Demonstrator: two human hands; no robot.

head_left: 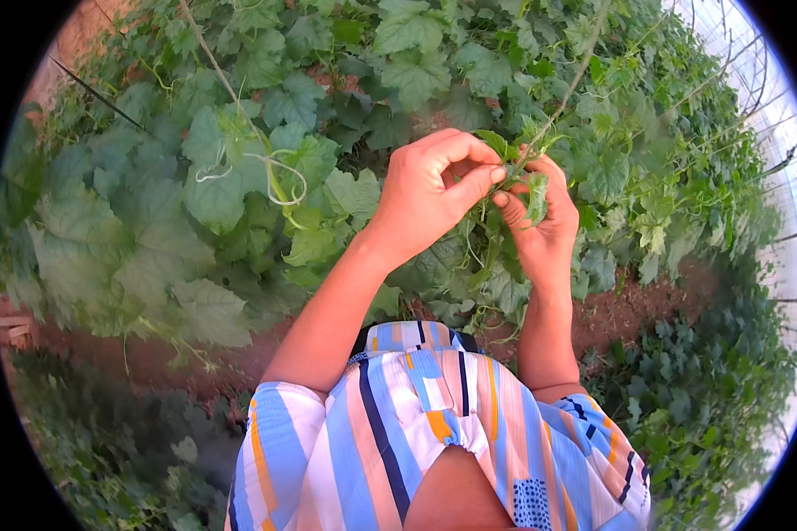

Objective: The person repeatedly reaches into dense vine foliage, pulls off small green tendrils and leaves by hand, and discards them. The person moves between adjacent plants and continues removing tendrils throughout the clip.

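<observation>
My left hand (432, 186) pinches at the stem of a climbing vine where it meets a taut string (574, 83). From the other side, my right hand (546, 206) closes its thumb and fingers around the same shoot, with a small curled leaf (536, 198) showing between them. The vine's young tip (530, 133) rises just above my fingers along the string. What exactly lies between the fingertips is partly hidden. Left of my hands, another vine stem (273, 179) hangs on its own string (209, 56), with a loop of pale twine (285, 180) around it.
Broad-leaved vines (139, 232) fill the bed before me. A reddish soil path (631, 308) runs below it, with more plants (677, 385) on the near side. Translucent sheeting (780, 133) with thin rods curves along the right. A dark line (96, 93) slants at upper left.
</observation>
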